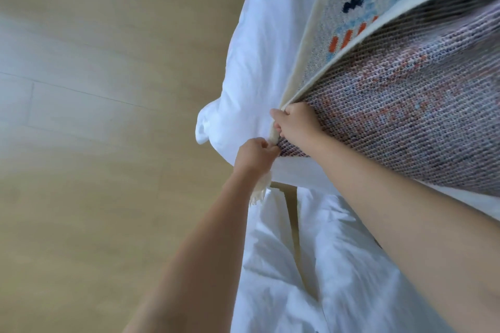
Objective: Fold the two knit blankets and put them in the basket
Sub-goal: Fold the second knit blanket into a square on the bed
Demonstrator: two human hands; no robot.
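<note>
At bed edge, left hand (255, 155) & right hand (295, 121) pinch knit blanket (405, 105) corner.

coarse, ribbed yarn on the turned-over back of the knit blanket (400, 105), matt and nubbly; tighter, flatter stitch on its patterned face, with a smooth cream border and tasselled fringe (260, 189). soft, creased white cotton bedding (270, 40). pale wood-look floor (94, 89), smooth with a faint sheen.
</note>
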